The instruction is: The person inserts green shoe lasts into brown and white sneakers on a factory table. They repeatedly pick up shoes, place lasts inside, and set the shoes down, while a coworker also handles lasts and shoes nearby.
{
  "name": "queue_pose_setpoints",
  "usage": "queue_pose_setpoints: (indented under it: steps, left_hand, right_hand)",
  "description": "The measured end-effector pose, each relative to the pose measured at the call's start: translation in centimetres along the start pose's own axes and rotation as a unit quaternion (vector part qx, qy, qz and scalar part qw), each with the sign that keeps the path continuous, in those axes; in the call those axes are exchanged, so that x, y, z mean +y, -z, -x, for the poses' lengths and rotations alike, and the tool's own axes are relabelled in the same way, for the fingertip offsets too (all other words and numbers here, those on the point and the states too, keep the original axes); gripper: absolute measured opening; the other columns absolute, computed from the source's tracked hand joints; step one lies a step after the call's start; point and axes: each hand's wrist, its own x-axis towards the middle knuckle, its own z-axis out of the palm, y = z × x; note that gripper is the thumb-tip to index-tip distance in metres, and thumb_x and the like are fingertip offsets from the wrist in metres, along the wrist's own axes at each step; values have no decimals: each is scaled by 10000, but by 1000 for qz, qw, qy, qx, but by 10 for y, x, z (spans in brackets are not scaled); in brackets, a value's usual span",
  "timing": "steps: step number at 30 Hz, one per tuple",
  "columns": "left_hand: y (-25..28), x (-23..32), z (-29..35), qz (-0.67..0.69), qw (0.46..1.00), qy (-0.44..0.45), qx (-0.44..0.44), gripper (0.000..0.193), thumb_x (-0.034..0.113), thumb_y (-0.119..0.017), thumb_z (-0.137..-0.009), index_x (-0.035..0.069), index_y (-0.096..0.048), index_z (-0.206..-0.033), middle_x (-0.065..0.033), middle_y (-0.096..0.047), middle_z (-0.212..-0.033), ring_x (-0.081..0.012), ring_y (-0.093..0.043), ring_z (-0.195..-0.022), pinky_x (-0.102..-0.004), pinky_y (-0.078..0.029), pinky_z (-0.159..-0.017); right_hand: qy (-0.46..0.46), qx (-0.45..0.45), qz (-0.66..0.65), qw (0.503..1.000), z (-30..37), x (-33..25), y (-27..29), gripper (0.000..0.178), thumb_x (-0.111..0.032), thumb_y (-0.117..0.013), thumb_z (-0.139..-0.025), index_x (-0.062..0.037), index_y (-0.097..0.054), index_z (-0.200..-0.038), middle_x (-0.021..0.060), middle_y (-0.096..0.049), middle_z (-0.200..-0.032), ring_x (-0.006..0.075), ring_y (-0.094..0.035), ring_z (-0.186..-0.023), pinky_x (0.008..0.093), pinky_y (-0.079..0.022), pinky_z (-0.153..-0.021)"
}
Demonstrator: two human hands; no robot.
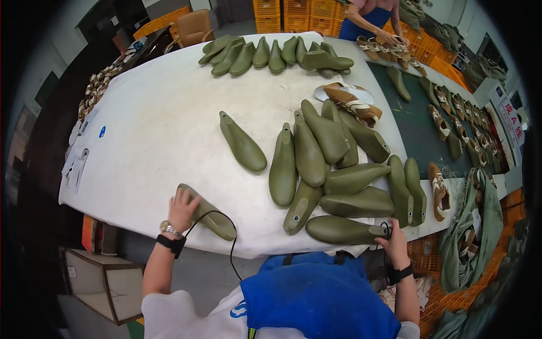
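Observation:
My left hand (183, 210) is closed over the far end of a green shoe last (217, 224) lying near the table's front edge. Over at the right, my right hand (396, 243) grips the narrow end of another green shoe last (341, 230), which lies sideways along the front edge. Just beyond it is a loose pile of several more green lasts (359, 201). A single last (243, 142) lies apart, left of that pile. A thin black cord (232, 257) hangs beside my left hand, partly crossing the last there.
The white table (152, 124) carries a row of lasts (245, 59) at its far side. Brown-and-white shoes (353, 103) lie beyond the pile. Rightward, a dark green belt (415, 121) holds shoes and lasts. A co-worker (372, 20) handles shoes at the far right. Orange crates (296, 14) stand behind.

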Motion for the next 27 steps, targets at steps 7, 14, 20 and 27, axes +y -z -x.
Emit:
queue_pose_setpoints:
  steps: [7, 14, 20, 27]
  left_hand:
    - [-17, 18, -12, 121, 978, -167, 43, 667, 100, -720, -655, 127, -493, -1281, -127, -548, -1179, -305, -500, -1135, -431, -447, -887]
    - [53, 175, 30, 499, 764, -357, -198, 671, 84, -654, -746, 121, -414, -1371, -150, -551, -1233, -323, -534, -1095, -386, -428, -937]
    - [23, 116, 28, 22, 986, -57, 155, 563, -29, -540, -713, 112, -515, -1257, -146, -537, -1191, -347, -443, -1205, -457, -340, -1019]
    - [-25, 84, 5, 69, 992, -78, 69, 453, 107, -704, -650, 109, -594, -1090, -110, -562, -1162, -310, -479, -1170, -472, -336, -1023]
  right_hand:
    - [162, -158, 183, 957, -33, 8, -15, 661, -242, -871, -466, -165, -643, -1082, 167, -492, -1212, 406, -383, -1233, 499, -327, -1009]
    - [252, -154, 161, 942, -42, 23, -16, 564, -258, -874, -458, -130, -689, -975, 145, -537, -1160, 409, -402, -1221, 516, -309, -1021]
    - [209, -227, 323, 895, -46, 41, 4, 482, -410, -821, -542, -98, -713, -893, 83, -594, -1041, 265, -521, -1016, 410, -400, -877]
    - [145, -368, 338, 854, -16, 93, 43, 518, -596, -745, -612, -213, -721, -960, 111, -617, -1076, 286, -617, -959, 395, -509, -780]
